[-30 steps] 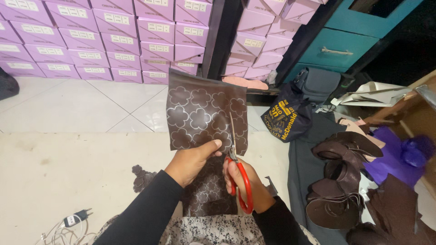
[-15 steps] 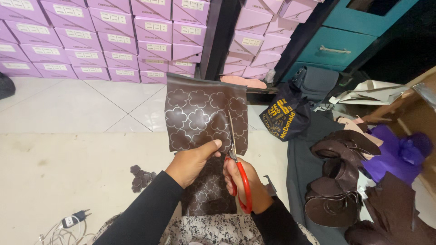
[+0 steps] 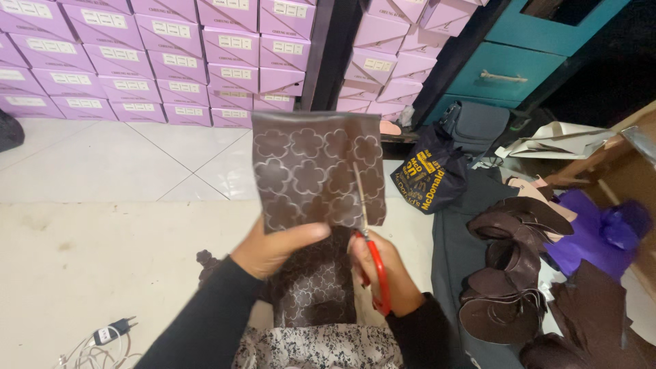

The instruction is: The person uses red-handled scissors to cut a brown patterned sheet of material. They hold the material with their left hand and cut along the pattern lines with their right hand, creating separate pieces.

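Observation:
A dark brown sheet of patterned leather [image 3: 307, 167], stamped with flower-shaped outlines, is held upright in front of me. My left hand [image 3: 277, 247] pinches its lower edge with the thumb on the front. My right hand [image 3: 386, 273] grips red-handled scissors [image 3: 372, 263]; the blades run up into the sheet near its right side. More of the same patterned material [image 3: 314, 294] hangs below my hands.
Stacked lilac shoe boxes [image 3: 137, 55] line the far wall. A dark printed bag [image 3: 427, 174] lies on the floor to the right, with brown cut leather pieces [image 3: 509, 273], purple fabric [image 3: 591, 236] and a teal cabinet [image 3: 506, 68] beyond. A cable with a plug [image 3: 102, 335] lies at lower left.
The scissor blades have moved a little further up into the sheet. Both hands hold as before; the view has shifted slightly.

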